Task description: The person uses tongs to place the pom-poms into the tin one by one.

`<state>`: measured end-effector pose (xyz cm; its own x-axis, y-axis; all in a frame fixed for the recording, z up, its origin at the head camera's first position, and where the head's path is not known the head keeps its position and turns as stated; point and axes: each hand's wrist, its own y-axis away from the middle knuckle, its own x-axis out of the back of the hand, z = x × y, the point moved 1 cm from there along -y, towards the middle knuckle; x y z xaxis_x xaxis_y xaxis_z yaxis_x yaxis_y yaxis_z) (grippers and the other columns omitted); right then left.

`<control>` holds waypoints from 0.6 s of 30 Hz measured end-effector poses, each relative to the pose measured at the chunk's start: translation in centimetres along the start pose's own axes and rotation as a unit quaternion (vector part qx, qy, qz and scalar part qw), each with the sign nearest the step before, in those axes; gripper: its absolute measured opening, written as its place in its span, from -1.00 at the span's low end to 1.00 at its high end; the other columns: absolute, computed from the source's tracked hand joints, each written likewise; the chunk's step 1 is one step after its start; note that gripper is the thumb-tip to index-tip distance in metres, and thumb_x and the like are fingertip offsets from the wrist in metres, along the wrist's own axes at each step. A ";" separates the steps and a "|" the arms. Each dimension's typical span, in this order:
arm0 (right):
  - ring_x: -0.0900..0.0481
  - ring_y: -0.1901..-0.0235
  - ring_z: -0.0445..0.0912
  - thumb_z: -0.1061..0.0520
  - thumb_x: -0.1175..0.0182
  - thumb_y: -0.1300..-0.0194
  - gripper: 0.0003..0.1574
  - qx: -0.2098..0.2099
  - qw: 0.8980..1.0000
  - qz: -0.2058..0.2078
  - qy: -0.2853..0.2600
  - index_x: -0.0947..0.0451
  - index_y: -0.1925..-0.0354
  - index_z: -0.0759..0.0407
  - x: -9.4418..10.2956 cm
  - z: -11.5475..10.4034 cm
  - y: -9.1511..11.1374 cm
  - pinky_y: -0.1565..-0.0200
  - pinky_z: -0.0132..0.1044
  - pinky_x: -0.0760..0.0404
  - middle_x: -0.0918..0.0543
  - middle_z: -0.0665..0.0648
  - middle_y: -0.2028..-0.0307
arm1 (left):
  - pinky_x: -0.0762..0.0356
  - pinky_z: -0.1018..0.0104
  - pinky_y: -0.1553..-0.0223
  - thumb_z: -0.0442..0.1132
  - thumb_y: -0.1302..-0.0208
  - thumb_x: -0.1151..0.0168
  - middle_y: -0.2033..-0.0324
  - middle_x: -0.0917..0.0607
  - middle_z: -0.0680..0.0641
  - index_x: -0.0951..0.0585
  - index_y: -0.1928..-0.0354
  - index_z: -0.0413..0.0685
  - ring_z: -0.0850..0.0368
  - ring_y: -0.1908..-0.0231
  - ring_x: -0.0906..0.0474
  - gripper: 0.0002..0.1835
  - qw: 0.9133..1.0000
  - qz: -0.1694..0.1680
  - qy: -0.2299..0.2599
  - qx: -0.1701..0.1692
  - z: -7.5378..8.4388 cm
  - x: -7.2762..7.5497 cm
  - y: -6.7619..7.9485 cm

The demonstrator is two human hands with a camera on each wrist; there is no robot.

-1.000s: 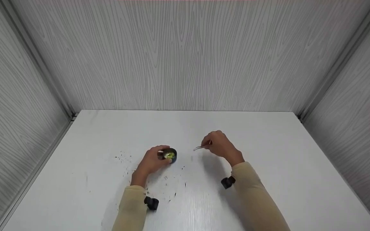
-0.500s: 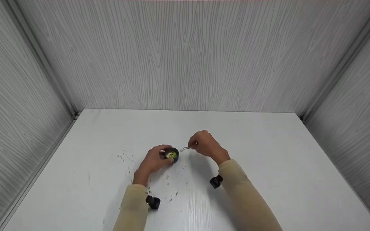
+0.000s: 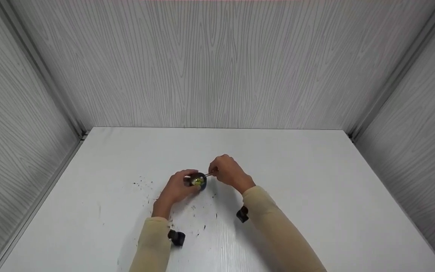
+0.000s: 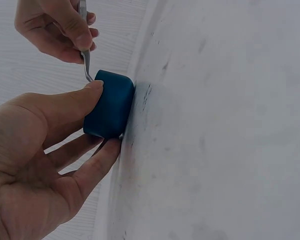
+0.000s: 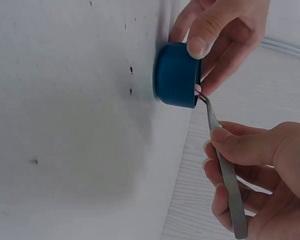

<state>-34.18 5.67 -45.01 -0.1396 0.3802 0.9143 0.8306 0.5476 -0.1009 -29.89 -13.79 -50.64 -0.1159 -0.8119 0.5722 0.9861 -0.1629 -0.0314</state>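
Observation:
My left hand [image 3: 176,189] grips a small round blue cup [image 4: 110,105] between thumb and fingers, its base on the white table. Yellow-green and white bits [image 3: 198,181] show inside the cup in the head view. My right hand [image 5: 260,165] pinches a pair of metal tweezers [image 5: 230,185] with bent tips. In the right wrist view the tips reach just over the cup's rim, with a small pink bead [image 5: 197,89] at them. The left wrist view hides those tips behind the cup's edge.
Dark specks [image 3: 204,227] and smudges are scattered over the white table [image 3: 296,170], mostly around the left forearm. Grey wood-grain panels [image 3: 217,64] enclose the table at the back and both sides. A small black camera sits on each wrist.
My right hand has moved left with the tweezers, bringing their tips from apart to the cup's rim. The left hand and cup have stayed nearly in place.

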 end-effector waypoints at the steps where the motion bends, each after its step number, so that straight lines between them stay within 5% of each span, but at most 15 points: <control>1: -0.77 0.13 0.01 0.40 -0.28 -0.35 -0.80 0.003 1.000 0.003 0.002 -0.82 0.19 0.24 -0.1 0.0 -0.1 0.04 -0.10 -0.78 -0.84 0.17 0.19 | -0.54 -0.12 -0.32 -0.36 -0.30 -0.40 -0.27 -0.61 -0.28 -0.54 -0.34 -0.20 -0.26 -0.25 -0.59 -0.43 1.000 0.001 0.000 -0.001 0.0 0.0 0.0; 18: -0.76 0.07 0.02 0.37 -0.26 -0.38 -0.79 0.005 1.000 0.005 0.002 -0.81 0.14 0.23 -1.1 0.1 -0.5 0.02 -0.11 -0.77 -0.83 0.17 0.14 | -0.53 -0.14 -0.32 -0.35 -0.30 -0.40 -0.26 -0.62 -0.26 -0.55 -0.35 -0.17 -0.26 -0.26 -0.58 -0.44 1.000 0.005 0.010 0.000 0.1 0.0 0.2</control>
<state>-34.47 5.10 -46.00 -0.1287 0.3825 0.9149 0.8266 0.5511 -0.1141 -29.72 -13.74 -50.60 -0.1084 -0.8250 0.5546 0.9872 -0.1549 -0.0374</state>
